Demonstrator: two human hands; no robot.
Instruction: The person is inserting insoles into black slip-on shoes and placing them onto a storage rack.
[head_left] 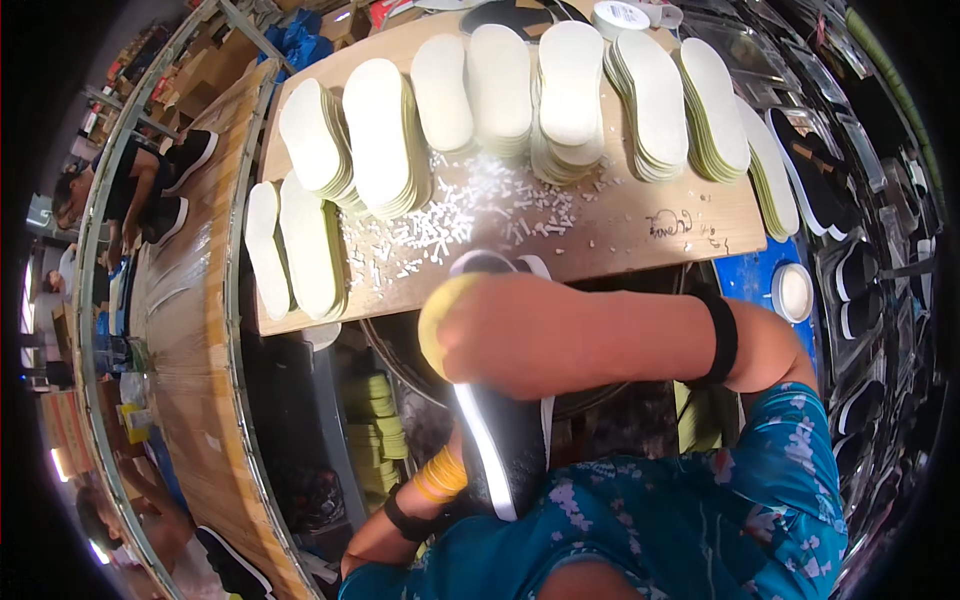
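A black shoe with a white sole edge stands on end in front of my chest, below the table's near edge. My right hand reaches across it from the right, its fingers curled round a pale yellow, rounded piece. That piece matches the insoles' foam in colour, but most of it is covered by the hand. Yellow bangles and a black band circle my left wrist, and my left hand is against the shoe's left side. Its fingers are hidden behind the shoe.
Stacks of white-topped insoles line the wooden table. Small white scraps lie scattered in front of them. A white tub rests on a blue surface at right, near racks of black shoes. Other people work beyond a bench at left.
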